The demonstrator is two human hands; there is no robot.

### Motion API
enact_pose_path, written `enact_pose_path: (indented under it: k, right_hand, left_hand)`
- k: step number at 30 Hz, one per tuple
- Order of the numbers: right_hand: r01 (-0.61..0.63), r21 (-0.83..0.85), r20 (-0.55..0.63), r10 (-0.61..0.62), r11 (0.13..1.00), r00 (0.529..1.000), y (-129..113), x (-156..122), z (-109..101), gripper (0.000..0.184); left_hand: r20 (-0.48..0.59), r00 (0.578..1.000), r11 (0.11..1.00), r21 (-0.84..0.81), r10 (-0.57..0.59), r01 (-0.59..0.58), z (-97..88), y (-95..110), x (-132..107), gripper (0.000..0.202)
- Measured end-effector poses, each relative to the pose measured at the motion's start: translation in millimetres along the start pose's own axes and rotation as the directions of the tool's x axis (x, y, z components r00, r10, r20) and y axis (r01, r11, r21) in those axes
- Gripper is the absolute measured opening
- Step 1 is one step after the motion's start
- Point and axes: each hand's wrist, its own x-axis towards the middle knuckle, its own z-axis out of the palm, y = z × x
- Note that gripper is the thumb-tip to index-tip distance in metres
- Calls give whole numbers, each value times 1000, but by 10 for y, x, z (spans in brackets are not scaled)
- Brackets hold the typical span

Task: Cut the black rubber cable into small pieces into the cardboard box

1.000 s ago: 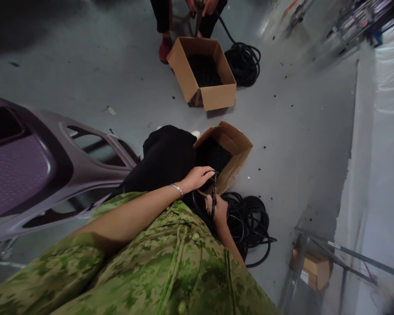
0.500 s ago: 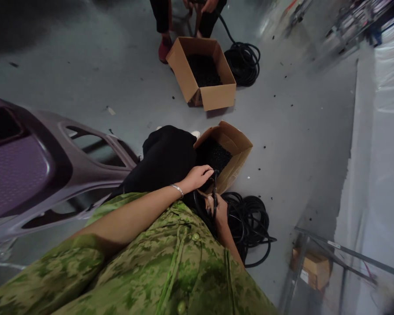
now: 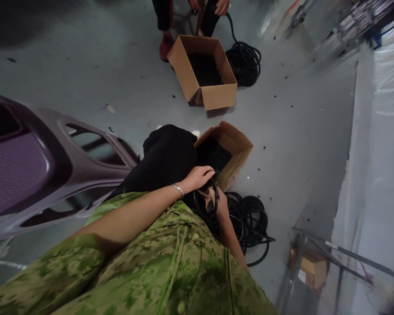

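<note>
At far left is a purple chair [image 3: 18, 175]. Toward the middle, the left hand [image 3: 197, 176], a bracelet [image 3: 177, 189] on its wrist, pinches a black cable [image 3: 216, 193] in front of the shirt. The far box [image 3: 219, 97], holding black bits, stands by a co-worker's red shoe [image 3: 166, 47]. The right hand [image 3: 221, 203] grips the cable lower down; whether it holds anything else I cannot tell. Just beyond the hands is the near box [image 3: 239, 142], also with black bits. Right of them, a coil [image 3: 254, 218] lies on the floor [image 3: 308, 148].
</note>
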Motion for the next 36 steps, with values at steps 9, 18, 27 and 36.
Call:
enact_pose_path:
  k: [9,18,27,36]
  right_hand:
    - [-20,89,15,18,996,1000,-63,14,47,40]
    - [-37,72,26,35,997,999,-76,-9,30,40]
    - [-97,19,-70,98,995,993,-69,-84,120,48]
    - [-172,34,-115,175,984,978,20,-95,245,48]
  left_hand:
    - [9,1000,1000,19,-8,8,27,-42,14,31]
    - [37,999,999,17,29,-30,26,-58,8,32]
    - [57,998,999,52,-9,6,44,-93,39,32]
    - [30,988,965,221,-149,139,91,-132,85,29]
